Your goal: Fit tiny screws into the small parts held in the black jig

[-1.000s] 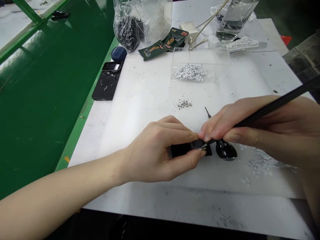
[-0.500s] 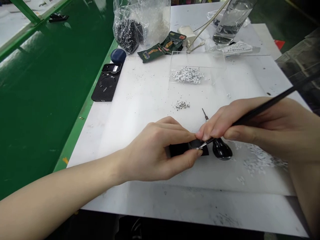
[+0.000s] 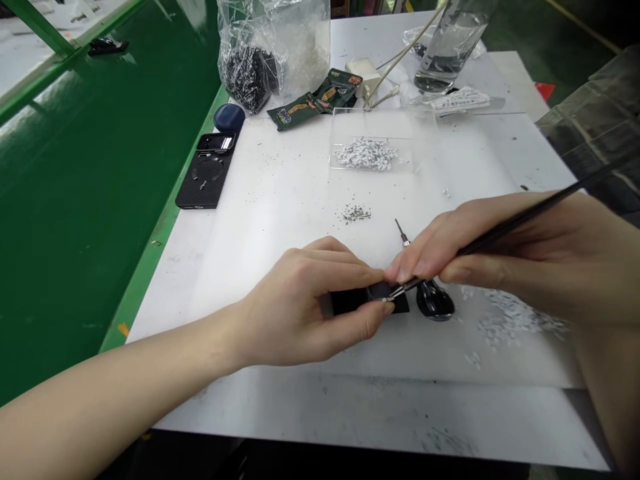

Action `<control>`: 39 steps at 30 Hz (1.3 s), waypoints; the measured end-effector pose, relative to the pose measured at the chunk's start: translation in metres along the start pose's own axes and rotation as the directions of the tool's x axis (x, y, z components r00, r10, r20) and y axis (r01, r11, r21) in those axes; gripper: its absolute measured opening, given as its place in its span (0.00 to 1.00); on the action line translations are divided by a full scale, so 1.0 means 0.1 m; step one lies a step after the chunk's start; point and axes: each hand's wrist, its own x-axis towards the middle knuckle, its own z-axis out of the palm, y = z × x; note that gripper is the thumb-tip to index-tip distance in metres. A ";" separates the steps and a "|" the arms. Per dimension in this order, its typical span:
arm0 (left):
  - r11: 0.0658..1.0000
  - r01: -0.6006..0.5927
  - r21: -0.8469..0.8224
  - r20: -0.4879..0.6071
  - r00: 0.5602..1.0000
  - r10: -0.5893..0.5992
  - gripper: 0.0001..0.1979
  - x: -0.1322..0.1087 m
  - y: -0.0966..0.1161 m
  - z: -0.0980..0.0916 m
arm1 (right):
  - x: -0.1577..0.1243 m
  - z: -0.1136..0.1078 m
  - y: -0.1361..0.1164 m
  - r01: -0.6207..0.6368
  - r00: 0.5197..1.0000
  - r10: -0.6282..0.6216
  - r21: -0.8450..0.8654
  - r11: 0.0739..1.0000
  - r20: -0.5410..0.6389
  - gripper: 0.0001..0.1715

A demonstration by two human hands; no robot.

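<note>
Toward the bench's (image 3: 260, 407) near edge, left hand (image 3: 305, 303) pinches black piece (image 3: 347, 301), presumably steadying it for tweezers (image 3: 520, 219) gripped in right hand (image 3: 505, 257).

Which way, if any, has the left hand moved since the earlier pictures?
No: the left hand keeps its place against the small heap of dark bits; both shift left together as the view drifts.
</note>
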 end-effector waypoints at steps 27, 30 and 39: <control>0.999 0.037 -0.009 -0.016 0.999 -0.037 0.10 0.00 0.02 0.02 | 0.16 0.21 0.27 -0.270 0.864 0.065 -0.352 0.896 -0.499 0.08; 0.999 0.032 -0.006 -0.010 0.999 -0.032 0.09 -0.01 0.01 0.01 | 0.14 0.21 0.26 -0.275 0.864 0.074 -0.343 0.898 -0.498 0.08; 0.999 0.029 -0.016 -0.001 1.000 -0.029 0.09 -0.01 0.01 0.01 | 0.13 0.18 0.22 -0.259 0.884 0.073 -0.355 0.898 -0.461 0.08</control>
